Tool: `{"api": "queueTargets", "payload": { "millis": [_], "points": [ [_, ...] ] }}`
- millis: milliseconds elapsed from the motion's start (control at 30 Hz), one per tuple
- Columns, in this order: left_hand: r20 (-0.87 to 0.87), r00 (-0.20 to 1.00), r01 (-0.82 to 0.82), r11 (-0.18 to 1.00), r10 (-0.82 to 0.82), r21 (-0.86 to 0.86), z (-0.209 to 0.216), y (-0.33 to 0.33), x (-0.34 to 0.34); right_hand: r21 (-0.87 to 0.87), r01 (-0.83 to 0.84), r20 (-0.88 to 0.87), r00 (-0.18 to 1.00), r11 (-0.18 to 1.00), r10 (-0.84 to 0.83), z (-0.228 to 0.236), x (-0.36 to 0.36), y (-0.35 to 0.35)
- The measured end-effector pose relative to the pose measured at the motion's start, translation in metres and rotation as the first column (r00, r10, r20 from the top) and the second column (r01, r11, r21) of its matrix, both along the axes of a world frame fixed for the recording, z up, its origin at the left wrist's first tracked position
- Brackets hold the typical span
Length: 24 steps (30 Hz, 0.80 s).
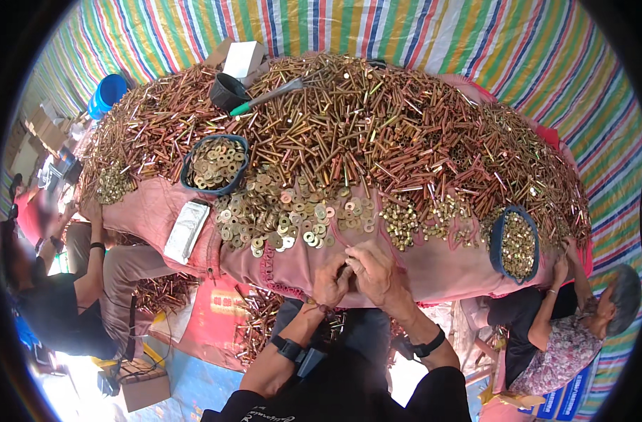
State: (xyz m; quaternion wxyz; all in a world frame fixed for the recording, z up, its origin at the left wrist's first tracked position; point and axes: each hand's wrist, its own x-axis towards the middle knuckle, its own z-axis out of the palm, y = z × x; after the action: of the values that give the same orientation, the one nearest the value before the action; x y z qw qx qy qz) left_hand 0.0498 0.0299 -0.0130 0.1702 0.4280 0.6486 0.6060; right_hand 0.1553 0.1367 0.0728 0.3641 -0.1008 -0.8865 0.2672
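My left hand (pixel 332 279) and my right hand (pixel 374 273) meet at the near edge of a pink cloth (pixel 454 269). Both have their fingers pinched together, and whatever is between them is too small or hidden to make out. Just beyond them lie loose flat metal washers (pixel 286 214), ahead and to the left. Small brass-coloured nuts (pixel 401 226) are scattered ahead and to the right. Behind these rises a wide heap of coppery threaded rods or bolts (pixel 419 133).
A bowl (pixel 235 187) of washers and a blue-rimmed bowl (pixel 499 247) of nuts stand on the cloth. A green-handled tool (pixel 268 96) lies by a black tub (pixel 226 91). A wrapped white packet (pixel 187 231) lies left. People sit at left (pixel 61 302) and right (pixel 560 344).
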Motion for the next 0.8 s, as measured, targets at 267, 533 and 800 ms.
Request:
{"api": "queueTargets", "payload": {
  "millis": [267,533,800],
  "points": [
    [-0.001,0.999,0.049,0.998,-0.049,0.045,0.003,0.002,-0.003,-0.121,0.072,0.071,0.995,0.990,-0.064,0.007,0.003,-0.003],
    [-0.009,0.997,0.071,0.997,-0.071,-0.012,0.006,0.000,-0.003,0.092,0.037,0.083,0.996,0.995,-0.045,0.013,0.004,0.001],
    [-0.003,0.997,0.073,0.997,-0.073,0.009,0.008,0.001,-0.004,0.002,-0.020,0.131,0.991,1.000,0.020,0.023,0.005,0.005]
  ]
}}
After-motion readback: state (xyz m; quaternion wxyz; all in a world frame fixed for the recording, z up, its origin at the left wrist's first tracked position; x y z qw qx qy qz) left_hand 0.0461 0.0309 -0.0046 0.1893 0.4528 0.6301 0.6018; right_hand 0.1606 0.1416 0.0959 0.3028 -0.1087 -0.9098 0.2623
